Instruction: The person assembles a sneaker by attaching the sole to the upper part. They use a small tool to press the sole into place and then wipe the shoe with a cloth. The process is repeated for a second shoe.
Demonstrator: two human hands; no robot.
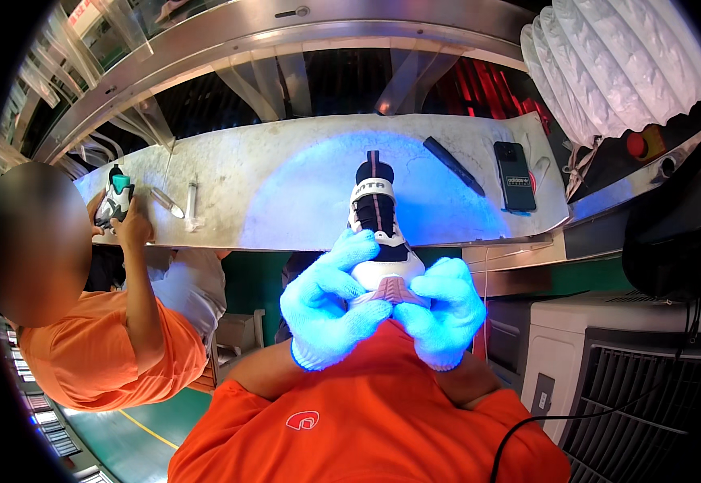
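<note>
Stretching across the far side, your metal workbench [302,173] glows blue; the black-and-white shoe [378,241] rests at its near edge. Your gloved left hand [326,310] and right hand [445,310] clasp its near end (both closed on it). Far right lies a phone [514,175].

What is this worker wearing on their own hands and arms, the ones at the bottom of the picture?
Both hands wear thick knitted work gloves that glow pale blue-white under the bench's bluish light: the left hand and the right hand. Each glove ends in a ribbed cuff with a darker blue edge at the wrist. Above the cuffs the forearms are bare, and short sleeves of a bright orange shirt cover the upper arms.
</note>
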